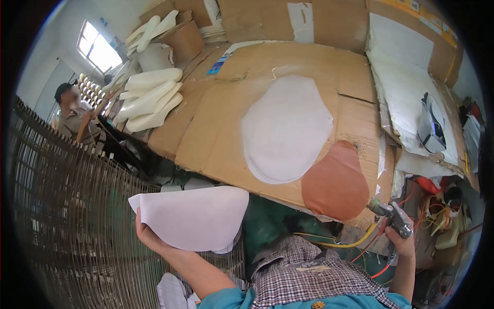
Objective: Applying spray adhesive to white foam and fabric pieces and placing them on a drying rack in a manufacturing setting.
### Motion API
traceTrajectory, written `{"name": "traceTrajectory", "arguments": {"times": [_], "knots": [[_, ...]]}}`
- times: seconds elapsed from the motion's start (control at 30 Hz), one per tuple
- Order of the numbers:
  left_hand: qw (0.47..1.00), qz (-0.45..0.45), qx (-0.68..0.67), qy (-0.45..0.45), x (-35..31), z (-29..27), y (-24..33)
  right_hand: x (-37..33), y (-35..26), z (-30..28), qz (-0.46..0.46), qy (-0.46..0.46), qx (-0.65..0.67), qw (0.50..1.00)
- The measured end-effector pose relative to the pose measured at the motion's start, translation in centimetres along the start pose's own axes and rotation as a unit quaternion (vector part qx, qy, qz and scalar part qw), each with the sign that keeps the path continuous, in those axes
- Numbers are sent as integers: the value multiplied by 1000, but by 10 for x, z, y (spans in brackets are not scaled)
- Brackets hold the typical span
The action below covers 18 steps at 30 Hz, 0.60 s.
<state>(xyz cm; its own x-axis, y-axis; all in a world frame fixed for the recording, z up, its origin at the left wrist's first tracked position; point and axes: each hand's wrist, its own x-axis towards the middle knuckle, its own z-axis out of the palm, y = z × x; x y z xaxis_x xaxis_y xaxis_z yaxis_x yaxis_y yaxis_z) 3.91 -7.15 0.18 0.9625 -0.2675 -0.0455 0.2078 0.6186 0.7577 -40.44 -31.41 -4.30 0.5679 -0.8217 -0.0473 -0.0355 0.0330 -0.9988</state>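
My left hand [148, 233] grips the left edge of a pale, sheet-like cut piece [195, 216], fingers partly hidden behind it. This piece hangs off the near side of the cardboard-covered table [211, 121], over a wire rack. In my right hand [399, 240] is a spray gun [393, 216], its nozzle pointing left toward the table. Several pale pieces, or one with a doubled edge, lie flat on the cardboard as a white rounded shape [288, 129]. A reddish-brown piece [337, 180] lies beside it, nearest the spray gun, at the table's front edge.
A tall wire rack [77, 206] fills the left side. Cream foam-like shapes [152, 98] are piled at the table's far left, near a person [77, 118]. A yellow hose [350, 244] and orange hoses run at the right. A white-covered surface [406, 87] holds a strap-like item [431, 123].
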Motion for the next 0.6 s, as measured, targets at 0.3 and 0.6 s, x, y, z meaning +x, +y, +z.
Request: {"name": "traceTrajectory", "arguments": {"times": [0.3,0.6], "knots": [[996,38,-26,77,-21,7,2,177,110,-34,-26,74,-216,973],[959,196,64,194,-98,-53,48,153,237,279,384,-397,159,819]]}}
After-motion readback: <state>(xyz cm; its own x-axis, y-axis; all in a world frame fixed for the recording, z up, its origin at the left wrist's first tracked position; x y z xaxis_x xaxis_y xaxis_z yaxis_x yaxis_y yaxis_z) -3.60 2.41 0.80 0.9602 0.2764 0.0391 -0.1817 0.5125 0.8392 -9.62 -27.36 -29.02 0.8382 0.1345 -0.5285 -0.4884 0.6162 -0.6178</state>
